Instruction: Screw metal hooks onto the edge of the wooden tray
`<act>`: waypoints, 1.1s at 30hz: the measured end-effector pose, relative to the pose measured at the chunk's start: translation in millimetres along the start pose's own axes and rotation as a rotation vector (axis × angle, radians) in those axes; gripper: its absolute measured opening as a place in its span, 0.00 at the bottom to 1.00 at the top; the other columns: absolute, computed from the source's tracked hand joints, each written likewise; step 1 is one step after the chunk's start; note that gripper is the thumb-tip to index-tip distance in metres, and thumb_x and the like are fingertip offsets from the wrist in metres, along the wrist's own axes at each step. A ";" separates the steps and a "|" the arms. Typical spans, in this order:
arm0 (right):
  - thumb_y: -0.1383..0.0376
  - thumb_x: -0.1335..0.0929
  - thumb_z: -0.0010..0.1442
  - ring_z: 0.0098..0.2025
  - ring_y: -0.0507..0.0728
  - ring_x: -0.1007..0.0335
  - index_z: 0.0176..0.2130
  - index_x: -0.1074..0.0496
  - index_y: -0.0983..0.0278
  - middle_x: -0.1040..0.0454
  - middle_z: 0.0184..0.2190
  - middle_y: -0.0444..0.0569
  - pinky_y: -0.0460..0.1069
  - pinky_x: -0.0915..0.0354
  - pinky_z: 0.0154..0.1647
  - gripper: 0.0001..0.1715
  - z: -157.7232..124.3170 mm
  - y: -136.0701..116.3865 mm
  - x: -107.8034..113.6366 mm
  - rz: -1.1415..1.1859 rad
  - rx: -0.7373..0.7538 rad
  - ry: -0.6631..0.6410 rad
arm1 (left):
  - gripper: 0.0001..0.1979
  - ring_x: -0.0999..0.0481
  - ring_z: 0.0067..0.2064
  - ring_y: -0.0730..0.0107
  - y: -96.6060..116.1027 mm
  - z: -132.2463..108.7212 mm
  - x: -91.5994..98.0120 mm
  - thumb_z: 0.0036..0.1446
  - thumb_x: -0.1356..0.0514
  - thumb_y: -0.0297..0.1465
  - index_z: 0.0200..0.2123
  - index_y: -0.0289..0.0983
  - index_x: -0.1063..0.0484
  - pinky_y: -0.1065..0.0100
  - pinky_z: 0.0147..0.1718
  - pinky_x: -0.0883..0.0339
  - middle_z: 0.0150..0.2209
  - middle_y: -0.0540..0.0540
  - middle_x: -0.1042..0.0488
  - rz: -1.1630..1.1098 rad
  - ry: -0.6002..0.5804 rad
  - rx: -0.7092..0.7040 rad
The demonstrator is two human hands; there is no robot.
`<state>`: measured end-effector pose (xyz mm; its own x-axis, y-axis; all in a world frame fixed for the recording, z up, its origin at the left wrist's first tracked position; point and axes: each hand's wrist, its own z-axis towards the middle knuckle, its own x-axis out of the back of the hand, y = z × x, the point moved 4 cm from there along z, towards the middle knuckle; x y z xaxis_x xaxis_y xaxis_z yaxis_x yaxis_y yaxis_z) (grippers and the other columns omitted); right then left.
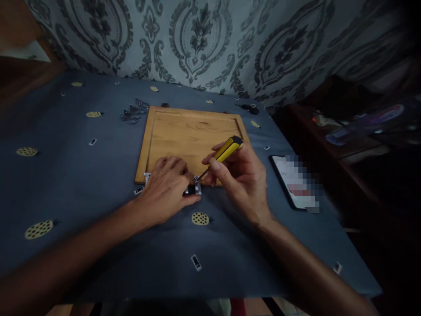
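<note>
My right hand (245,180) holds a yellow and black screwdriver (226,150) between thumb and fingers. Its thin shaft slants down to the left, with the tip at a metal cabinet hinge (198,188) on the near edge of a framed wooden panel (194,131). My left hand (169,188) is closed about this hinge, thumb below and fingers above, resting over the panel's near edge. Part of the hinge is hidden by the fingers. Another metal piece (147,177) shows at the panel's near left corner, partly behind my left hand.
A dark blue cloth with pineapple prints (98,263) covers the table. Several small dark metal pieces (133,114) lie left of the panel's far corner. Dark items (251,108) lie at the back right. A phone (292,184) rests to the right. A patterned curtain (197,39) hangs behind.
</note>
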<state>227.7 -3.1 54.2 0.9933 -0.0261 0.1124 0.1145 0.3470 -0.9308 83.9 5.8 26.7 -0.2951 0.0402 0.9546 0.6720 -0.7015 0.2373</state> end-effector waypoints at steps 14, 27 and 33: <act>0.56 0.29 0.63 0.21 0.48 0.31 0.36 0.30 0.59 0.26 0.28 0.39 0.45 0.33 0.21 0.10 5.3 2.4 -2.0 0.013 -0.006 -0.078 | 0.16 0.33 0.52 0.52 -1.2 -1.1 -0.9 0.58 0.34 0.43 0.42 0.36 0.23 0.50 0.54 0.40 0.42 0.43 0.28 -0.030 0.001 0.013; 0.53 0.25 0.57 0.21 0.49 0.31 0.42 0.26 0.58 0.26 0.28 0.41 0.47 0.31 0.22 0.17 11.2 1.5 -0.3 -0.062 -0.014 -0.042 | 0.16 0.33 0.52 0.52 -1.2 -0.9 0.3 0.59 0.34 0.43 0.42 0.37 0.23 0.50 0.54 0.39 0.43 0.43 0.28 -0.025 0.001 0.011; 0.52 0.28 0.61 0.24 0.50 0.27 0.43 0.24 0.61 0.24 0.29 0.43 0.47 0.27 0.25 0.17 9.9 1.3 4.1 -0.026 -0.065 -0.093 | 0.17 0.33 0.53 0.50 -1.6 -1.0 -0.5 0.58 0.34 0.42 0.43 0.36 0.22 0.48 0.54 0.40 0.43 0.41 0.28 -0.047 0.000 0.014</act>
<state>231.9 6.5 56.8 0.9846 0.0539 0.1662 0.1443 0.2854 -0.9475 82.3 6.2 25.6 -0.3263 0.0725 0.9425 0.6669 -0.6889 0.2839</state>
